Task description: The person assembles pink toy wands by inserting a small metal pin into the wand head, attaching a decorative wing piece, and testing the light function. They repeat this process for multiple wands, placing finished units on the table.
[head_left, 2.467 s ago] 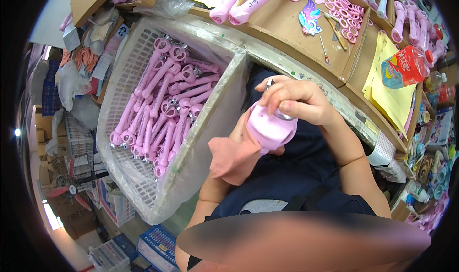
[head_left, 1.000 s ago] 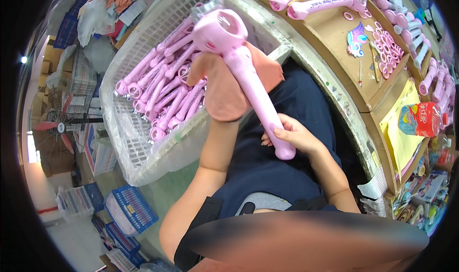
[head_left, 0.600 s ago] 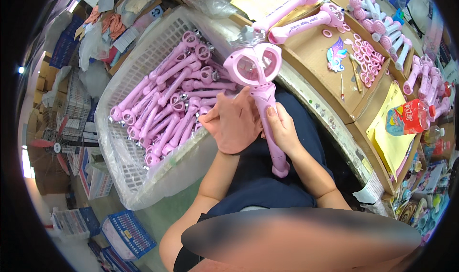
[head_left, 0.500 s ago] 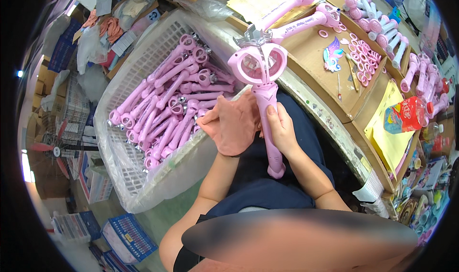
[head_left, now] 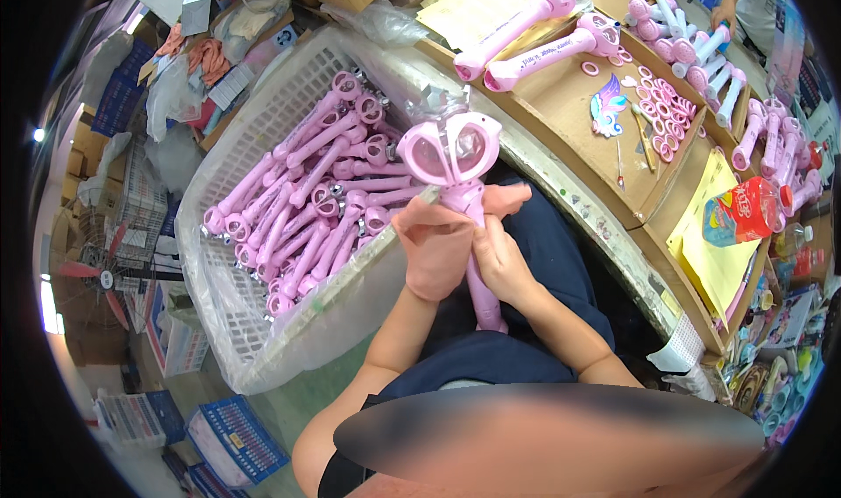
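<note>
A pink toy wand (head_left: 484,301) with a clear round head and a silver crown stands nearly upright above my lap. My right hand (head_left: 503,260) is closed round its handle below the head. An orange cloth (head_left: 435,251) covers my left hand (head_left: 421,303) and is wrapped about the wand's neck, one end sticking out on the right. The left fingers are hidden beneath the cloth, which bends round the wand as if gripped. To the left, a white plastic-lined basket (head_left: 206,296) holds a heap of similar pink wands (head_left: 302,174).
Two more wands (head_left: 550,51) lie on the cardboard tray (head_left: 574,104) ahead, by pink rings (head_left: 666,104) and a wing-shaped piece (head_left: 608,105). A red-labelled bottle (head_left: 745,211) rests on yellow paper (head_left: 714,253). A co-worker's hand (head_left: 723,16) reaches among wand parts at far right.
The wand has shifted left and down. The cloth has gone from beside the handle to round the wand's neck. My right hand has slid lower. A co-worker's hand has appeared at upper right.
</note>
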Tool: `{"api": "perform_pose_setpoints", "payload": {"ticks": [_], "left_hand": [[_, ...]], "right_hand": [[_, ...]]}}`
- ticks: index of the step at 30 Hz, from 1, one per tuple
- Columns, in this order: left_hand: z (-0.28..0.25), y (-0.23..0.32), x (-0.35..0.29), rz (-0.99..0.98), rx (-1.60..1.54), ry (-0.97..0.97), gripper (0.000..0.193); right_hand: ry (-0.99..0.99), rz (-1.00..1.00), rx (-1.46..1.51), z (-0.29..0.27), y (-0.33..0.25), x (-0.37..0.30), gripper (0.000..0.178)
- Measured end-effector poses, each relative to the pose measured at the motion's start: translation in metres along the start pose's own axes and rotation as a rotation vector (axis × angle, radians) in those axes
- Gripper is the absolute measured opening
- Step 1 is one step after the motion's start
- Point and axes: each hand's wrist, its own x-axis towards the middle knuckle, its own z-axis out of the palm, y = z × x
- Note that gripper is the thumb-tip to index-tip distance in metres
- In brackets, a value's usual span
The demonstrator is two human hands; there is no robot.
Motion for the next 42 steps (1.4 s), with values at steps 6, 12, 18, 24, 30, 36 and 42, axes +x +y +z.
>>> {"api": "perform_pose_setpoints", "payload": {"ticks": [6,12,18,24,30,36,42], "left_hand": [[-0.006,0.018,-0.001,-0.183,-0.601,-0.049,0.004],[-0.008,0.022,0.012,-0.816,-2.025,-0.394,0.023],[-0.016,0.009,0.005,-0.659,-1.659,-0.194,0.043],[-0.002,0.000,-0.022,-0.715,-1.650,0.015,0.057],[0.009,0.012,-0.011,-0.682,-1.543,0.035,0.038],[-0.017,0.028,0.012,-0.495,-1.015,-0.495,0.012],[-0.017,0.009,0.024,-0.137,-0.648,-0.597,0.016]], "right_hand": [[-0.114,-0.111,-0.603,-0.078,-0.026,0.006,0.031],[0.386,0.368,-1.206,-0.187,-0.011,0.066,0.039],[0.228,0.530,-1.174,-0.215,0.037,0.079,0.038],[0.669,0.003,-0.387,-0.174,0.021,0.065,0.023],[0.201,-0.206,-0.196,-0.083,-0.046,0.069,0.066],[0.090,-0.038,0.087,-0.073,-0.037,0.067,0.055],[0.212,0.126,0.480,-0.039,0.027,0.000,0.025]]}}
